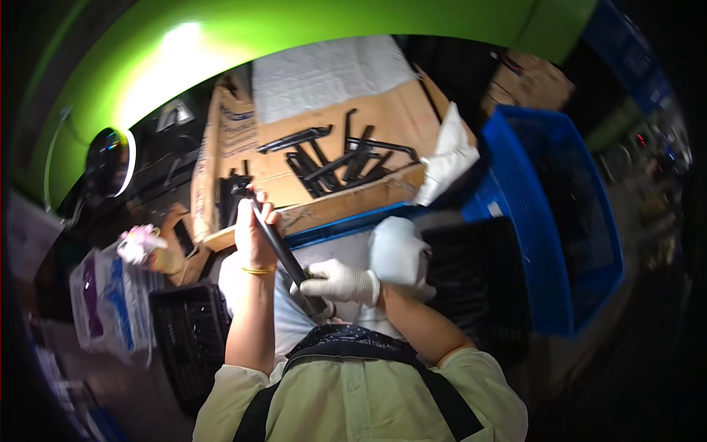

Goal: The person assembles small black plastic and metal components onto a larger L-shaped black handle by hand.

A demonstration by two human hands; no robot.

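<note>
Left hand (pixel 258 230) and gloved right hand (pixel 340 284) grip one black tube (pixel 274 238) — other black parts (pixel 359 155) lie untouched in a cardboard box (pixel 403 110).

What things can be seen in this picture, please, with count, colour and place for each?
Long bar: 1, black, in both hands
Loose parts: several, overlapping, black, in the box
Cardboard box: 1, brown, ahead
Sheet: 1, white, box's far side
Crumpled wrap: 1, white, box's right corner
Crate: 1, blue, right
Round lamp: 1, dark, bright rim, upper left
Wall: 1, green, behind
Left hand: 1, bare, bar's upper end
Right hand: 1, white-gloved, bar's lower part
Dim edges: uncountable.
</note>
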